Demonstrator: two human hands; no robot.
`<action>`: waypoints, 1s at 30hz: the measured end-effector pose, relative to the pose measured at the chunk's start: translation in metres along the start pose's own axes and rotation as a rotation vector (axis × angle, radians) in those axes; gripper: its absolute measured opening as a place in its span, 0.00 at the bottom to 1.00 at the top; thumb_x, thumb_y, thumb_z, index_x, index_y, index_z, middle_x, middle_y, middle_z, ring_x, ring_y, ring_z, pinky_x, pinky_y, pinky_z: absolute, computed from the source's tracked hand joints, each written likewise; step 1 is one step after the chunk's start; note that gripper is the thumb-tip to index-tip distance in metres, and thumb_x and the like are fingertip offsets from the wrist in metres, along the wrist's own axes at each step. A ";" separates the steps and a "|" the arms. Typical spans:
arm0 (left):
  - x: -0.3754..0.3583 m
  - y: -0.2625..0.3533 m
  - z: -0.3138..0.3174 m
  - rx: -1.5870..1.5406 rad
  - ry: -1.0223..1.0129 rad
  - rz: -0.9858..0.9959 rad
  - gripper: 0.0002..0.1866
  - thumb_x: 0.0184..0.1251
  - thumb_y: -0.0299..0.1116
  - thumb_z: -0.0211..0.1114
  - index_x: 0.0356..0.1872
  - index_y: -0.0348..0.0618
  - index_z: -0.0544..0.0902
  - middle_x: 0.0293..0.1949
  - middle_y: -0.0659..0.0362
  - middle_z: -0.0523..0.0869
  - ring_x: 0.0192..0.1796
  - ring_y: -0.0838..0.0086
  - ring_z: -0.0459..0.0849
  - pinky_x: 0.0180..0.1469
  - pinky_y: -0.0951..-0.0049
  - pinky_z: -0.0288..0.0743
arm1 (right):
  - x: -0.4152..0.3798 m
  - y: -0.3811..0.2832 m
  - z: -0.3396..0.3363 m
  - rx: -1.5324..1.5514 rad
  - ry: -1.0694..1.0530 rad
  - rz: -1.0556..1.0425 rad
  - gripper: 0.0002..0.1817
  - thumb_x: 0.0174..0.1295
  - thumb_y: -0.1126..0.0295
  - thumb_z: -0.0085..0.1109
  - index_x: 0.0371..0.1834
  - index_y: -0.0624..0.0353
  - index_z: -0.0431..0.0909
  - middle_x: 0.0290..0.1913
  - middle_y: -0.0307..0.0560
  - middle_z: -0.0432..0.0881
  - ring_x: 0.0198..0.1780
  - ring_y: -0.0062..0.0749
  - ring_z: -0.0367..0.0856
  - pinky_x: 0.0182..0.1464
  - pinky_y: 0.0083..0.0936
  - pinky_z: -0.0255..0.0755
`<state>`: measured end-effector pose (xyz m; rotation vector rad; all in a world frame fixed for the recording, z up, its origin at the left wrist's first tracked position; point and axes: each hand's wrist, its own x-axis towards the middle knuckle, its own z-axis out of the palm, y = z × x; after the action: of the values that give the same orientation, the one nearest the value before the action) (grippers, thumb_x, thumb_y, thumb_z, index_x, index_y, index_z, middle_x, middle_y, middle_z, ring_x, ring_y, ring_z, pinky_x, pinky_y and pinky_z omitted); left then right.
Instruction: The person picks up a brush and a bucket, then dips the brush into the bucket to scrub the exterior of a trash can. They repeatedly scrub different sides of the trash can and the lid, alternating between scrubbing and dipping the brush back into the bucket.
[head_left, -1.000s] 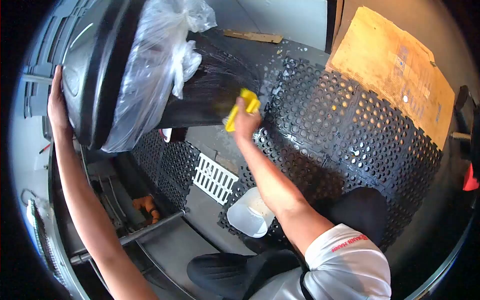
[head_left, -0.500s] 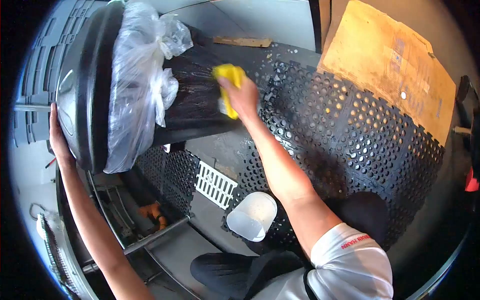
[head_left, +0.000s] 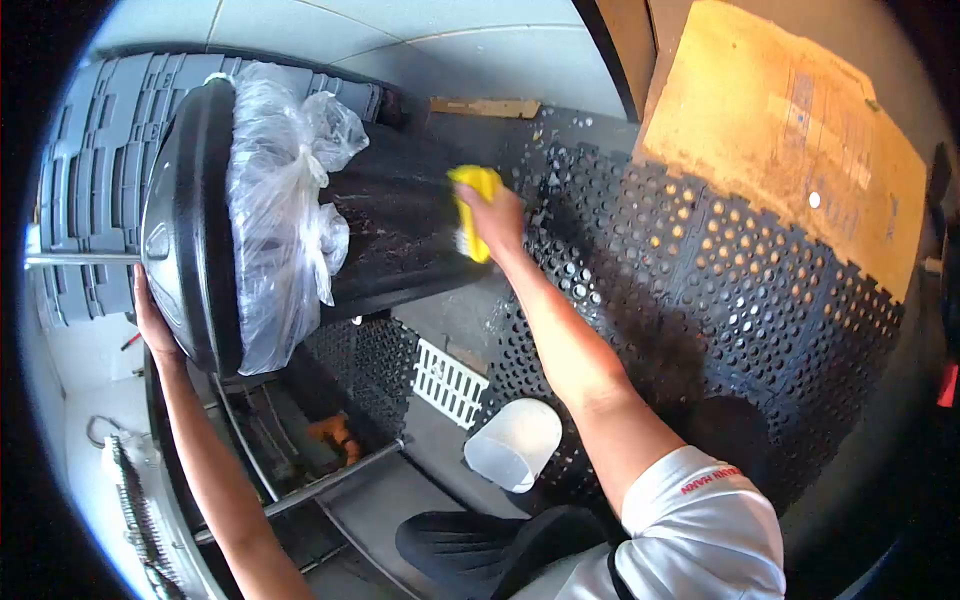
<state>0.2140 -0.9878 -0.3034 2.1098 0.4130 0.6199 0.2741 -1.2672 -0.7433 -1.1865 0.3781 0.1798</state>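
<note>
A black trash can point(head_left: 400, 235) with a domed lid tilts across the upper left, a clear plastic bag point(head_left: 270, 230) gathered and knotted around its rim. My left hand point(head_left: 155, 322) rests against the lid's outer edge, its fingers stretched along the surface. Near the can's base, my right hand point(head_left: 495, 218) grips a yellow scrub sponge point(head_left: 478, 215) and presses it to the can's wet side. Below the can, a white plastic tub point(head_left: 513, 445) stands on the floor; what it holds is hard to make out.
Perforated black rubber mats point(head_left: 690, 280) cover much of the floor, with a flattened cardboard sheet point(head_left: 780, 140) at upper right. A white slotted grate point(head_left: 450, 383) lies near the tub. Stacked grey crates point(head_left: 95, 180) stand at left, above a metal rack point(head_left: 300, 490).
The sponge in my right hand has moved slightly toward the can's bottom end. My left hand stays on the lid. The whole view has shifted a little.
</note>
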 end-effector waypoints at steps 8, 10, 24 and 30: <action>-0.001 0.002 -0.007 -0.027 -0.049 -0.104 0.30 0.80 0.50 0.44 0.71 0.37 0.68 0.66 0.54 0.76 0.65 0.67 0.76 0.70 0.67 0.63 | -0.030 -0.097 0.016 0.251 -0.245 -0.003 0.18 0.60 0.56 0.70 0.37 0.62 0.84 0.29 0.45 0.87 0.30 0.30 0.86 0.35 0.30 0.77; 0.006 -0.002 -0.012 -0.050 -0.010 -0.077 0.29 0.79 0.49 0.46 0.68 0.37 0.71 0.63 0.55 0.79 0.63 0.69 0.77 0.69 0.69 0.64 | -0.007 -0.004 -0.009 0.165 -0.065 -0.050 0.18 0.61 0.56 0.69 0.40 0.62 0.86 0.31 0.47 0.88 0.31 0.30 0.87 0.35 0.30 0.79; 0.007 -0.005 -0.009 -0.076 -0.074 -0.059 0.29 0.81 0.45 0.43 0.73 0.35 0.64 0.69 0.52 0.73 0.69 0.68 0.72 0.73 0.67 0.60 | -0.045 -0.040 0.022 0.200 0.053 0.053 0.21 0.59 0.51 0.70 0.33 0.62 0.83 0.26 0.46 0.85 0.28 0.32 0.85 0.34 0.32 0.77; 0.001 -0.003 -0.001 0.099 0.024 0.142 0.28 0.82 0.41 0.40 0.74 0.34 0.61 0.75 0.52 0.63 0.77 0.68 0.60 0.77 0.68 0.49 | -0.040 0.077 0.011 -0.091 0.355 0.185 0.25 0.54 0.50 0.73 0.37 0.66 0.83 0.32 0.54 0.87 0.35 0.42 0.88 0.39 0.38 0.79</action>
<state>0.2137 -0.9845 -0.3050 2.2422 0.3155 0.7205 0.2137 -1.2262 -0.7911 -1.2742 0.7996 0.1467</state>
